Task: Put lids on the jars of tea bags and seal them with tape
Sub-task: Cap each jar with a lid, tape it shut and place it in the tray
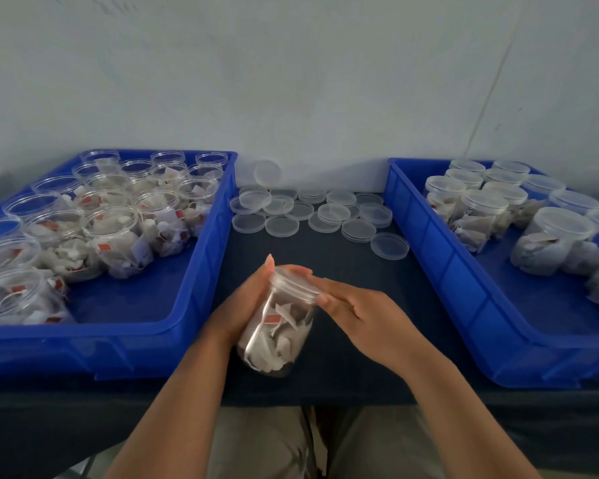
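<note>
left hand was curled round a jar of tea bags, held tilted over the dark table between left tray and right tray. right hand was laid straight-fingered against its lid. loose lids were scattered behind.

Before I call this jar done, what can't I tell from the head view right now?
Whether the lid is fully seated on the held jar: head view, blurred, rim partly covered by the left hand and right hand.
Tape on the lidded jars in the right tray: too small, soft.
Outer ends of the left tray and right tray: cut by frame edges.
</note>
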